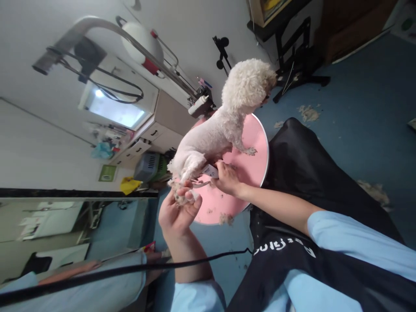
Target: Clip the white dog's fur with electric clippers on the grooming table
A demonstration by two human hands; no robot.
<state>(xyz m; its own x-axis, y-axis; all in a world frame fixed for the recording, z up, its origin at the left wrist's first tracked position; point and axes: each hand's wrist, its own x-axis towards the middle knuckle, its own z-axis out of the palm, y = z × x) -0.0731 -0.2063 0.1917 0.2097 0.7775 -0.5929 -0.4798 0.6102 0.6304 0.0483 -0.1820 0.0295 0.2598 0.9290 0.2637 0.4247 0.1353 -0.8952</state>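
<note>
Dog (211, 134), one: white, body clipped short, head rounded and fluffy, standing on the round pink surface (253, 173) in front of you; head toward the upper right of the view, a front paw (250, 151) planted near the pale rim.

Left hand (177, 212), yours: fingers curled and closed around a fluffy hind paw (181, 191), near the surface's lower-left edge.

Right hand (227, 178), yours: closed around a pale clipper (210, 170), its head end toward the dog's hind leg (193, 165); whether the blade touches the coat, you cannot tell.

Hair tufts (225, 219): loose on the surface near its lower edge. Further clumps (308, 113) on the blue floor (351, 99).

Apron (302, 208), black, white lettering, worn by you over light blue clothing (351, 236).

Cord (130, 271), black, crossing the lower foreground, in front of your left forearm.

Metal arm (130, 39), curved, beyond the dog, dark loops hanging from it. White bottle (199, 105), upright orientation unclear, beside the arm's lower part.

Crate (151, 167), grey and green, near white drawers (139, 147); yellow cloth (130, 185) close by.
</note>
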